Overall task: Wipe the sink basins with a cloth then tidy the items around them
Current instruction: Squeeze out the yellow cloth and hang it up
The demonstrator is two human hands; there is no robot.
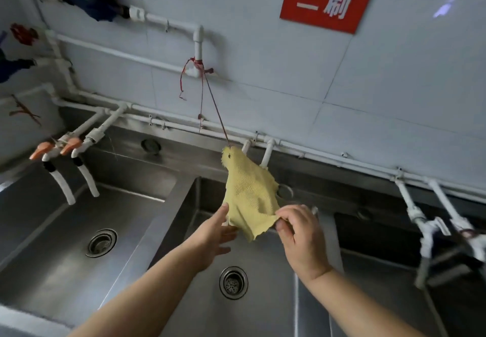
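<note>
A yellow mesh cloth [249, 194] hangs over the middle sink basin [263, 310], tied by a red string [214, 110] to a white wall pipe [197, 44]. My right hand [299, 239] pinches the cloth's lower right edge between thumb and fingers. Spread open, my left hand [213, 239] touches the cloth's lower left edge from below. Both forearms reach over the middle basin, above its round drain [233, 282].
A left basin [65, 244] with a drain [101, 242] lies beside the middle one. Two orange-handled taps [56, 150] jut over it. Two white taps [441, 226] hang over a right basin [394, 297]. A red sign [326, 1] hangs on the tiled wall.
</note>
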